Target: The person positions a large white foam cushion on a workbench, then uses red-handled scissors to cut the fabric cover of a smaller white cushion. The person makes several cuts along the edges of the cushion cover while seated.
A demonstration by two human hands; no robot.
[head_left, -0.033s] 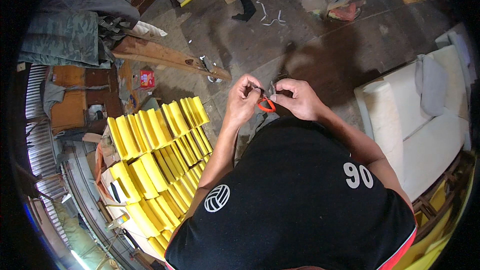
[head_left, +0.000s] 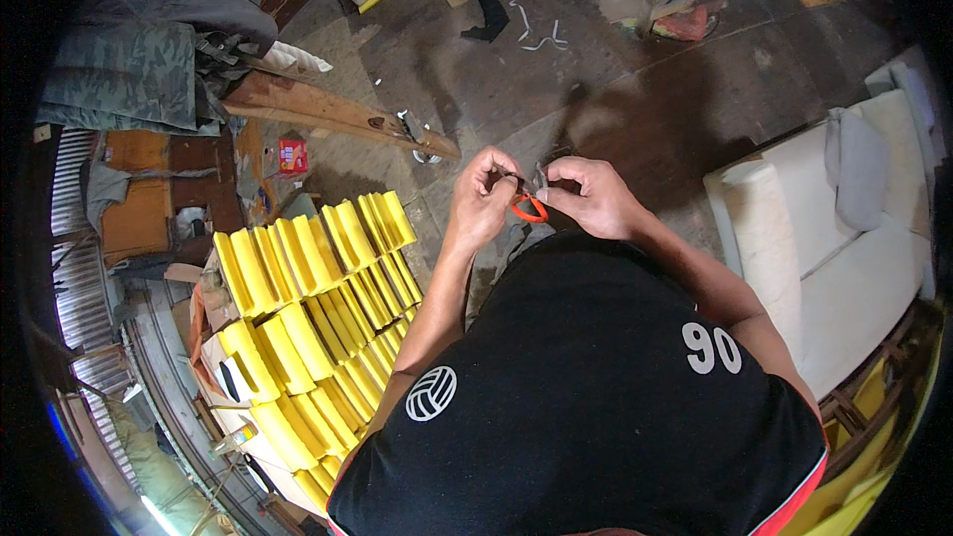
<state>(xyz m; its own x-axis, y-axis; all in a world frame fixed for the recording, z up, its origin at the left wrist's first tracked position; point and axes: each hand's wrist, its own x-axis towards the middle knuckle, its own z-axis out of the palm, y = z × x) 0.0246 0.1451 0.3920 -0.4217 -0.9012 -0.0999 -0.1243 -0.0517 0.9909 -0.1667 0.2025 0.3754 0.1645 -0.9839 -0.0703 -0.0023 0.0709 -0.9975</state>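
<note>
My left hand (head_left: 480,201) and my right hand (head_left: 592,201) are held close together in front of my body. Thumb and fingers are pinched on each. Between the fingertips are small dark and greyish bits, too small to name. A tool with an orange-red looped handle (head_left: 538,214) hangs just below the fingertips, against the thumbs. Its working end is hidden, and I cannot tell whether it is scissors or pliers, nor which hand carries it.
Rows of yellow foam pieces (head_left: 298,337) stand at my left. A cream sofa (head_left: 854,288) with a grey cushion (head_left: 860,169) is at right. A wooden beam (head_left: 318,111) juts in from the left. Dark cloth (head_left: 485,5) and white strips (head_left: 541,42) lie on the floor ahead.
</note>
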